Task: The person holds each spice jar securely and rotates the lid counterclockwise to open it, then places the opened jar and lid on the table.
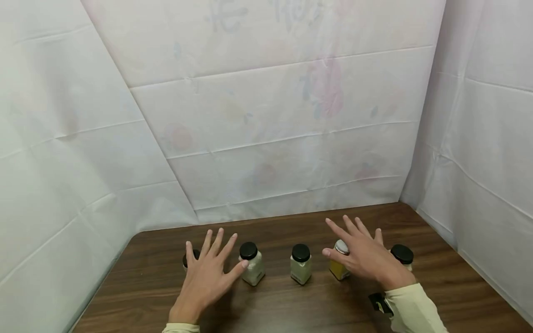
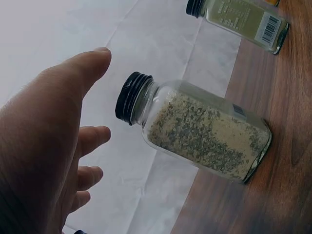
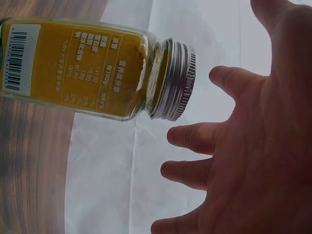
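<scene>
My left hand (image 1: 210,277) hovers with fingers spread over the left part of the wooden table, holding nothing. Just right of its thumb stands a glass spice jar (image 1: 255,272) with a black lid; in the left wrist view this jar (image 2: 204,134) contains pale powder mixed with dark flakes. Another black-lidded jar (image 1: 196,254) is mostly hidden behind the left fingers. With fingers splayed, my right hand (image 1: 364,252) is above and beside a yellow-powder jar (image 1: 338,270) with a silver lid. The right wrist view shows a gap between the fingers and that silver lid (image 3: 175,80).
Between the hands stands a green-powder jar (image 1: 301,270) with a black lid. Behind the right wrist, a further black-lidded jar (image 1: 402,254) is partly covered. White sheets (image 1: 291,115) enclose the table (image 1: 283,310) at the back and sides.
</scene>
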Motion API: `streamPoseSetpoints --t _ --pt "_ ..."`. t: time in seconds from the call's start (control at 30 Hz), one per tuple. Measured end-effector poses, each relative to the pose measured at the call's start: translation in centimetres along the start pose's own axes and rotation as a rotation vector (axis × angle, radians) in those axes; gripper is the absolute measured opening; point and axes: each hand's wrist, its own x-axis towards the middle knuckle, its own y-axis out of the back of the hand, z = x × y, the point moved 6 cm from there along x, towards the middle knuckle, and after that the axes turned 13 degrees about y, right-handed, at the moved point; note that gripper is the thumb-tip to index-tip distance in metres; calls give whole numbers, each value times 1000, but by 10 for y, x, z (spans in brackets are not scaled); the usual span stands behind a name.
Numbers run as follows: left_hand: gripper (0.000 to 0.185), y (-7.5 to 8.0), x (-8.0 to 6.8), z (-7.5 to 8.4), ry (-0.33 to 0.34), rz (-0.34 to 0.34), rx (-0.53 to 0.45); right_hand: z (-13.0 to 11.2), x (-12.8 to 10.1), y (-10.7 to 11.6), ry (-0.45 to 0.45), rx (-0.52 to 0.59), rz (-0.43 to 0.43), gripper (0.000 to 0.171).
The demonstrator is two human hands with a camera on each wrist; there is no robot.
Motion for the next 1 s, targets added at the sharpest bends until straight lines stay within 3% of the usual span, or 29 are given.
streamPoseSetpoints --t 0.6,1.0 --pt "76 1 -1 5 -15 -6 10 -13 3 -1 49 4 21 77" --pt "75 -1 -2 17 -63 5 -6 -20 0 -3 76 -9 13 77"
